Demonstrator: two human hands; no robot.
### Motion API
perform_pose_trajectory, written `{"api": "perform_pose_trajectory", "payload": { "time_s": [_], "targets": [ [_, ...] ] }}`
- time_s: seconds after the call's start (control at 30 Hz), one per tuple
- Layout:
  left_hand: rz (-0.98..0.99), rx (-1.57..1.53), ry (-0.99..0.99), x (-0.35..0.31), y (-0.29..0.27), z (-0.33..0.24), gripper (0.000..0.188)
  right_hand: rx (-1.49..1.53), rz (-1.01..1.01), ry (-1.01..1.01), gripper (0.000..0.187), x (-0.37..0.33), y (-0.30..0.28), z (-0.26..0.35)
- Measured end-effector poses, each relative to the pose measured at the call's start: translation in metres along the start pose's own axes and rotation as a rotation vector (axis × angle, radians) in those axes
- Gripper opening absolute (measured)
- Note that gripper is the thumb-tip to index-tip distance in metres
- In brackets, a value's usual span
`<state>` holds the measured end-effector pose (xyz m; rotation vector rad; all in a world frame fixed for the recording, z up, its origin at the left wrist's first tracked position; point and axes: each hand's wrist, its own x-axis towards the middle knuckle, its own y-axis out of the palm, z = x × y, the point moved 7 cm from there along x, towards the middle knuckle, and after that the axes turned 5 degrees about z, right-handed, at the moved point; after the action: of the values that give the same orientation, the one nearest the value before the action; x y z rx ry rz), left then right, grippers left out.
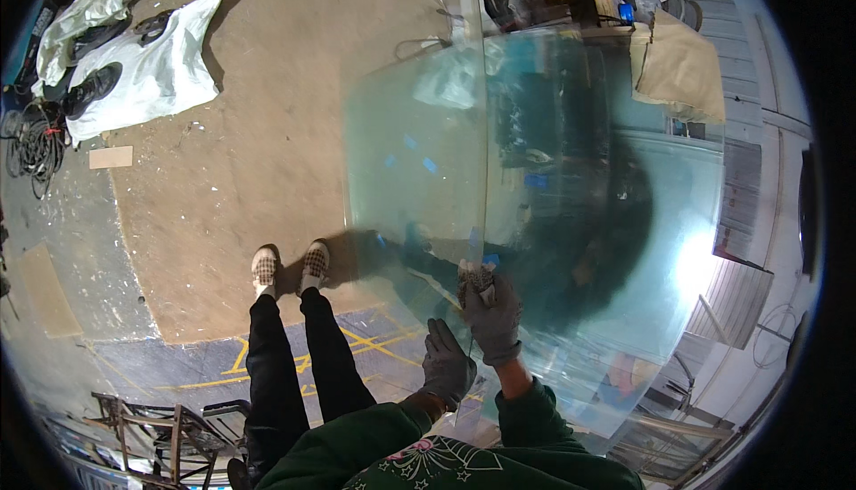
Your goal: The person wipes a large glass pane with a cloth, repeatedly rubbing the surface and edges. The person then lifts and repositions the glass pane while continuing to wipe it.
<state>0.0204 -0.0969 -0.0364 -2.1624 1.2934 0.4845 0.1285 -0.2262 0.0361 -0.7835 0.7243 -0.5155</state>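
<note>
Right hand (pixel 493 310) fingers curled, pinching cloth against glass pane (pixel 419 160) edge. Left hand (pixel 446 363) fingers loosely together, steadying the edge below. Best kept vertical, grip firm.

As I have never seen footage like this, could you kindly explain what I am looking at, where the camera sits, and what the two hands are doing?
There is no machine: a person wears a wide fisheye camera on the head, looking down, so straight edges bend near the rim. You see their green sleeves, dark trousers and checked shoes on a brown floor. Both hands wear grey gloves. The right hand grips the lower edge of a large upright glass sheet, seemingly through a small checked cloth. The left hand sits just below, at the same edge; whether it grips is unclear. White sheeting and coiled cable lie at the upper left.
</note>
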Motion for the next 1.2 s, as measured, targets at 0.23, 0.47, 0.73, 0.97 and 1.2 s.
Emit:
{"api": "perform_pose_trajectory", "payload": {
  "time_s": [0.23, 0.47, 0.73, 0.97, 1.2],
  "targets": [
    [0.062, -0.065, -0.013, 0.001, 0.0, -0.004, 0.1, -0.879, -0.238, -0.848, 0.025, 0.136, -0.006, 0.101],
    [0.079, -0.052, 0.08, 0.0, 0.01, -0.004, 0.109, -0.246, -0.164, -0.401, 0.021, 0.089, -0.022, 0.043],
    [0.14, -0.333, 0.068, 0.032, -0.124, 0.021, 0.095, -0.079, -0.073, -0.091, 0.023, -0.085, -0.015, -0.042],
    [-0.272, -0.283, 0.12, 0.141, -0.107, -0.073, 0.108, -0.091, -0.198, -0.217, 0.028, -0.091, -0.014, -0.074],
    [-0.658, 0.104, 0.164, 0.18, -0.098, -0.053, 0.039, 0.009, -0.208, -0.229, 0.028, -0.225, -0.01, -0.148]
  ]
}}
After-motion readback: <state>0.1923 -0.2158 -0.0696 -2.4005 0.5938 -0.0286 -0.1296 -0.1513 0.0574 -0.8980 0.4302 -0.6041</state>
